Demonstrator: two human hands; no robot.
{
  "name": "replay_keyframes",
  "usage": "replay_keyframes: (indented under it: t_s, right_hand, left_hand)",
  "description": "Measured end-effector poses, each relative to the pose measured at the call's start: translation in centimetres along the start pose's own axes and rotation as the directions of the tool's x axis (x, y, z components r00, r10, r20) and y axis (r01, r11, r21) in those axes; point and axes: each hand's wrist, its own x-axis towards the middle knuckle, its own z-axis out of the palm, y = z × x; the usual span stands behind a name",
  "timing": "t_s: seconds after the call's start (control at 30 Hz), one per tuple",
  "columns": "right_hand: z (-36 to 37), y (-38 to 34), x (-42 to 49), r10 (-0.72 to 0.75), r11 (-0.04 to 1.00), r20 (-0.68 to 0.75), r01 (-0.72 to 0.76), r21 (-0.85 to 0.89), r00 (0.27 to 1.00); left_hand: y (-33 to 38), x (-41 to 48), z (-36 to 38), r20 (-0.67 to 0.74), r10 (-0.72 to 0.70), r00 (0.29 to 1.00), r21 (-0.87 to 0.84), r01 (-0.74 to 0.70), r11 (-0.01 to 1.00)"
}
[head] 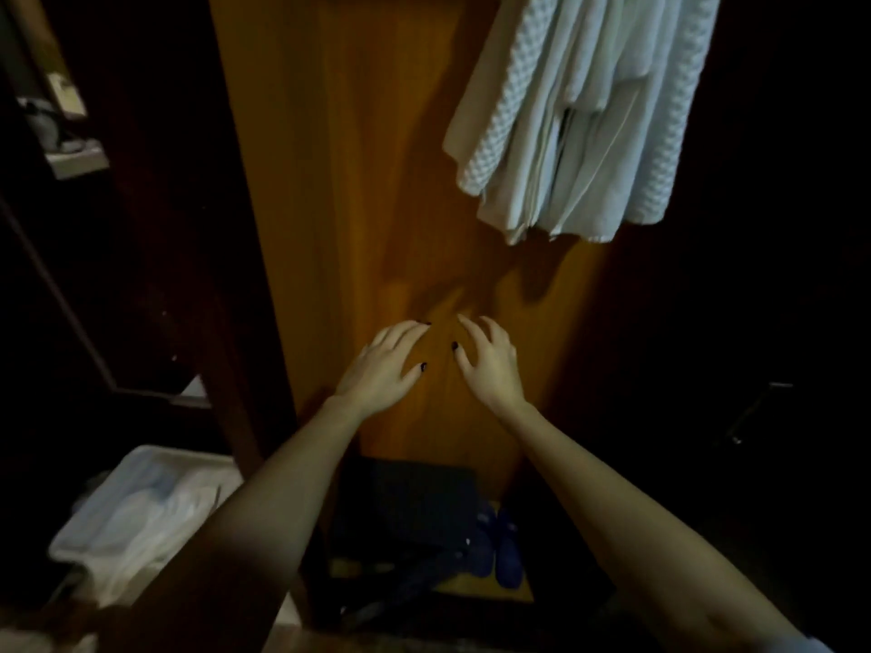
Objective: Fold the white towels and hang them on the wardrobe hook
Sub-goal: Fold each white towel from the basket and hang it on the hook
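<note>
Hanging at one o'clock, the towels [579,115] could slip off if bumped; both hands, left [384,365] and right [485,362], hover spread and empty below.

text: none readable | labels: none | numbers: none | signs: none

White towels [584,115]: bunched, hanging upper right against the wooden wardrobe panel [358,181]. My left hand [384,367] and right hand [490,365]: empty, fingers loosely spread, close together before the panel. White basket [94,525] of linen: lower left; blue slippers [506,544] below.
</note>
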Motion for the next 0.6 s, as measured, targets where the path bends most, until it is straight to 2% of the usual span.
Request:
replay_keyframes:
  t_s: [0.13,0.3,0.47,0.6]
  right_hand:
    - [5.7,-2.4,-6.7,0.112,0.993,0.181,-0.102,-0.061,0.977]
    - [11.5,-7.7,-15.7,0.231,0.972,0.397,-0.190,-0.138,0.888]
    - [17.3,-16.1,-21.6,0.158,0.982,0.577,-0.067,-0.176,0.801]
    - [21.8,-22.5,-23.0,0.061,0.993,0.680,0.025,-0.116,0.731]
  left_hand:
    - [-2.6,-9.1,0.8,0.115,-0.020,0.993,0.035,0.016,0.999]
    - [-8.1,-22.8,-2.3,0.200,-0.187,0.962,0.107,0.168,0.980]
    - [-12.3,-33.7,-6.7,0.182,-0.433,0.883,0.183,0.402,0.897]
    - [-16.2,-39.0,-8.9,0.183,-0.538,0.823,0.195,0.506,0.840]
